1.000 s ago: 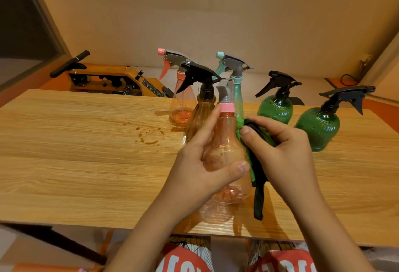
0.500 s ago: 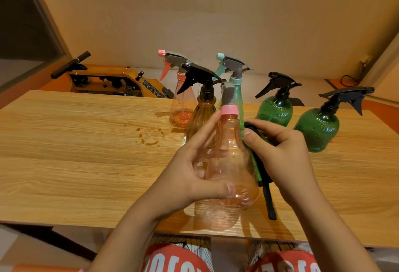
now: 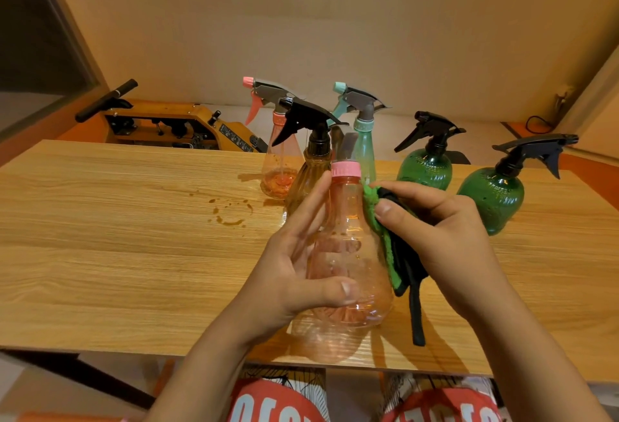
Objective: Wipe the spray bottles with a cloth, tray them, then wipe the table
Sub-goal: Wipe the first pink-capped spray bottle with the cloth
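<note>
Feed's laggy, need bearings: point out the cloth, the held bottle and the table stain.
cloth [image 3: 390, 261], head view, green edge
held bottle [image 3: 348, 247], head view, pink body
stain [image 3: 231, 221], head view, ring's lower arc

Warm, yellowish room light, rather dim, tints everything amber. The clear pink plastic spray bottle [image 3: 348, 254] throws a pale, rippled shadow on the light wooden table [image 3: 100, 254] below the thumb of the left hand [image 3: 294, 272], toward the near edge. The hanging strap of the green-and-black cloth [image 3: 400, 254] casts a dark shadow just right of itself, below the fingers of the right hand [image 3: 452, 237]. Small highlights glint on the two round dark green plastic bottles [image 3: 424, 170] [image 3: 490, 197] beyond those fingers. Table edges bow, wall lines lean at the corners, and detail is soft throughout.
</note>
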Motion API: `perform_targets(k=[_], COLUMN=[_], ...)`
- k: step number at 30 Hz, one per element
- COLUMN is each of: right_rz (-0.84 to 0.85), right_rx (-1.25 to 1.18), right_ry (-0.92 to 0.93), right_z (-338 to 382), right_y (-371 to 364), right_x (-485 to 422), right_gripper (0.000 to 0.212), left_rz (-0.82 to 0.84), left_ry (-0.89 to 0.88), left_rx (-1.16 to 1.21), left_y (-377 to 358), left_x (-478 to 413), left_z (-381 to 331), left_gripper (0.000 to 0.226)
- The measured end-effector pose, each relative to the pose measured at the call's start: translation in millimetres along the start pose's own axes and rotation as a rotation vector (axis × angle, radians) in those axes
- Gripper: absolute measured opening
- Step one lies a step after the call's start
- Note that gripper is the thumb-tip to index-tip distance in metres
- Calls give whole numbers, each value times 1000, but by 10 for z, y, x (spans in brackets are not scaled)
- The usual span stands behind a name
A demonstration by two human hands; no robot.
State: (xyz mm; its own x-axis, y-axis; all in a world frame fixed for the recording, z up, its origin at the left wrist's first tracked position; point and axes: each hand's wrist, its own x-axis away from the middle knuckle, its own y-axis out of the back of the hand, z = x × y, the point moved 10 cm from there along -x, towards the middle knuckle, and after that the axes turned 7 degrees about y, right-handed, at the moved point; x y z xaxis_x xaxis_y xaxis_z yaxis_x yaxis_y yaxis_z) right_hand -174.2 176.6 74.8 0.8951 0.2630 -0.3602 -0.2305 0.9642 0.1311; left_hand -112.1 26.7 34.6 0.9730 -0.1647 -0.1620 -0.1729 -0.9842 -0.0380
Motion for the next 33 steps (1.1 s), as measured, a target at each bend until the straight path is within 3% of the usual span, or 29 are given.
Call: perform_targets(k=[3,8,13,18,22,27,31,33], right_rz=[-80,34,-61,83,-53,53,-77,-63], right_rx=[14,97,130,258,214,265,217,217], right_ry=[33,71,145,211,209,233,222,229], right_z=[23,109,216,350,326,335,314,322], right_y=[22,-46,64,-21,133,8,138,85], right_x=[-10,43,0,41,8,61,46,62], right_gripper=[21,24,23,26,23,21,23,23], left_rz=[-7,-19,-18,-42,-35,-82,-72,-86], left_ry=[1,-8,-28,-38,-23,-30,-6,-6], left_rx=[-6,22,45,87,49,12,-44,-48], left_y=[-7,53,-59,-27,-111,-32,-113,-94], left_x=[-23,-28,-47,-60,-58,-72,-41,-58], left_z=[9,13,-20,-46,-59,-75,-73,-99], left_gripper=[112,112,109,107,108,109,107,107])
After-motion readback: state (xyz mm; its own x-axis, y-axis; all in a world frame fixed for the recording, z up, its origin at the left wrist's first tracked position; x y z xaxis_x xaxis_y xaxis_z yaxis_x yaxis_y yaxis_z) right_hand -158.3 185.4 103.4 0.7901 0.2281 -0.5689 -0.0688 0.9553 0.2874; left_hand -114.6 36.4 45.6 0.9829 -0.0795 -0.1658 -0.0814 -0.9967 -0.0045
